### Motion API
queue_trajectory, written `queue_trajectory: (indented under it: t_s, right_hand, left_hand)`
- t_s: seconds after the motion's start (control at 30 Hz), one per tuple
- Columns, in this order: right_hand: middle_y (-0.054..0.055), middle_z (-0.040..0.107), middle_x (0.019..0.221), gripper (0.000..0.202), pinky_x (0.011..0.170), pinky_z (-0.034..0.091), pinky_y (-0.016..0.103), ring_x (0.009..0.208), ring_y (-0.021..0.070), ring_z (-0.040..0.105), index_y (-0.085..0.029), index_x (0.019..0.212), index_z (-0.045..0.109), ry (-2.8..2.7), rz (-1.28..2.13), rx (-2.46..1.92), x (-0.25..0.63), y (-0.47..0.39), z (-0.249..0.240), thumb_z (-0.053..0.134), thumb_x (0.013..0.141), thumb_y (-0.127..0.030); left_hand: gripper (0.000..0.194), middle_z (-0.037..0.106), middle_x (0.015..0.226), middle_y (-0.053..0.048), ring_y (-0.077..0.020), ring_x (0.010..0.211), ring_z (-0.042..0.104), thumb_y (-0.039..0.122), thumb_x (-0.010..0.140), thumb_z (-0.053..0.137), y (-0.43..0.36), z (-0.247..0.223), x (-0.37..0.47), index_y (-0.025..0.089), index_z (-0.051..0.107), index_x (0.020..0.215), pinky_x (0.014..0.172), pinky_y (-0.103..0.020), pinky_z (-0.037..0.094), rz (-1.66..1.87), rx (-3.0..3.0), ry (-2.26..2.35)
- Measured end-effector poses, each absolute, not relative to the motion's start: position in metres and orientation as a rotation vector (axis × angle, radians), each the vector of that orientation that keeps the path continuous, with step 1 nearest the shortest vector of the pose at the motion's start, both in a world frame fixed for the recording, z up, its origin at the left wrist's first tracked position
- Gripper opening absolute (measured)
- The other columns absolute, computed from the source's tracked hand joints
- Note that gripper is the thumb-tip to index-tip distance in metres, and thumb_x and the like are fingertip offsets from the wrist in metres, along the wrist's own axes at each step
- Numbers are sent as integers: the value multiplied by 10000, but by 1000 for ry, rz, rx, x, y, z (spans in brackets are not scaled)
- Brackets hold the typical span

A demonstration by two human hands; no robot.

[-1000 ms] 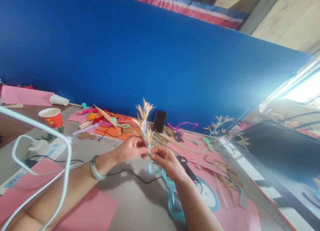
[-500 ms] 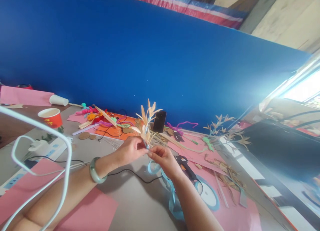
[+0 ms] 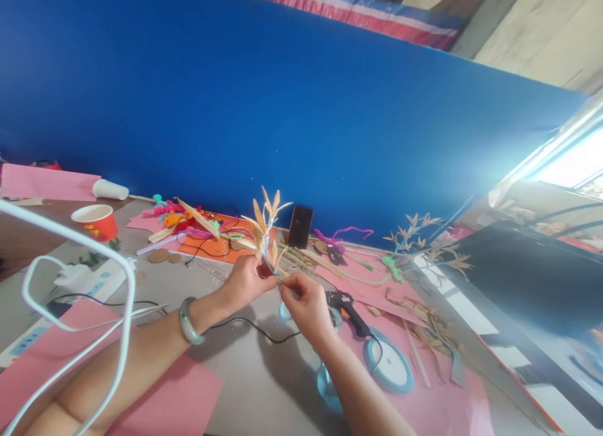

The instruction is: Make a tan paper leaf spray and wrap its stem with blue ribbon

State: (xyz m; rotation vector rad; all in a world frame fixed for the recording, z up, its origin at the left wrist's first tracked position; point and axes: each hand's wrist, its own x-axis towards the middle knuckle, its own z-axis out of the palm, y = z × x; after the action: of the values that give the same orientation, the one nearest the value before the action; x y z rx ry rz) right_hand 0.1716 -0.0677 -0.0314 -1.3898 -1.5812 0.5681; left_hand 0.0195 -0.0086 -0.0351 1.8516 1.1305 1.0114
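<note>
A spray of dried, pale tan leaves (image 3: 264, 225) stands upright in my left hand (image 3: 247, 279), its stem partly wrapped in light blue. My left fingers are closed round the lower stem, and a jade-coloured bangle (image 3: 189, 321) circles that wrist. Just to the right, my right hand (image 3: 304, 304) is pinched close to the stem's lower end. Light blue ribbon (image 3: 327, 386) hangs in loops under my right hand and forearm; its end at my fingertips is too small to see clearly. The ribbon spool (image 3: 389, 364) lies on pink paper to the right.
A black glue gun (image 3: 353, 313) with a cord lies right of my hand. A phone (image 3: 300, 227) leans at the blue partition (image 3: 282, 97). Another leaf spray (image 3: 412, 232) stands at right. A red paper cup (image 3: 95, 221), power strip (image 3: 97, 285) and white cable (image 3: 129, 310) occupy the left.
My left hand and the leaf spray have shifted slightly left, showing more of the phone. My right hand has drawn slightly apart from the left, its fingers more curled.
</note>
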Motion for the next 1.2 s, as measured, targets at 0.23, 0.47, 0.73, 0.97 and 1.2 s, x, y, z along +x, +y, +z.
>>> queue_trajectory:
  t_s: [0.23,0.47,0.73,0.97,1.2]
  right_hand:
    - [27,624,669,112,618,436,278,642,167,575,-178,677,603,-1607,383,-1377,165,-71,-31,580,784,-201]
    - [29,668,695,128,622,449,294,645,176,591,-174,792,693,-1503,814,-1383,176,-59,-34,628,795,-285]
    - [24,672,701,58,619,437,295,659,167,590,-187,650,702,-1587,992,-1349,192,-53,-35,721,694,-219]
    - [6,662,702,203,620,412,273,635,129,567,-157,640,666,-1466,1342,-1271,204,-50,-30,821,628,-286]
    - [21,667,871,263,726,451,290,789,153,614,-166,644,606,-1333,1521,-1056,199,-53,-30,849,582,-244]
  left_hand:
    - [52,648,565,-9,-137,560,599,161,648,661,-14,-28,20,142,622,618,535,-218,428,1066,1847,1177]
    - [35,668,609,-22,-138,571,592,174,665,655,-9,-40,19,141,646,672,547,-225,422,1038,1890,1121]
    - [17,605,577,7,-112,553,528,148,645,635,-10,-37,15,136,629,634,526,-209,380,893,1932,1005]
    - [67,609,605,12,-110,558,523,151,628,634,-7,-36,11,138,648,692,517,-210,384,813,1888,965]
    - [97,588,588,30,-95,540,499,126,623,626,-12,-23,10,132,654,716,508,-202,369,723,1820,852]
